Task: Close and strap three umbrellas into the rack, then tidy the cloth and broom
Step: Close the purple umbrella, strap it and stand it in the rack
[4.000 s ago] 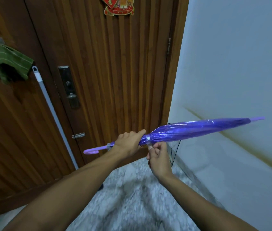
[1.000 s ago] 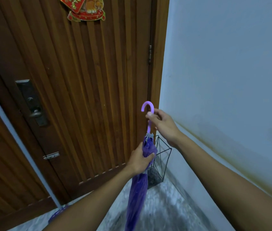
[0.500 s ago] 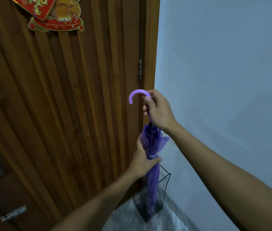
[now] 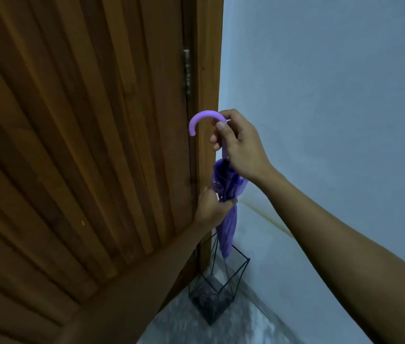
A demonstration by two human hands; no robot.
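A closed purple umbrella (image 4: 226, 234) hangs upright in the corner between door and wall. My right hand (image 4: 239, 145) grips its stem just under the curved lilac handle (image 4: 202, 117). My left hand (image 4: 211, 207) is closed around the bunched canopy lower down. The umbrella's lower end points down into the top of a black wire rack (image 4: 212, 291) that stands on the floor below. The tip itself is hard to make out. Cloth and broom are out of view.
A ribbed wooden door (image 4: 84, 145) fills the left, with its frame and a hinge (image 4: 187, 70) beside the umbrella. A pale blue wall (image 4: 320, 95) is on the right. Speckled stone floor (image 4: 196, 326) shows at the bottom.
The umbrella went from level to upright, handle up. Both hands carried it over the wire rack, and the view closed in on the corner. The cloth and broom left the frame.
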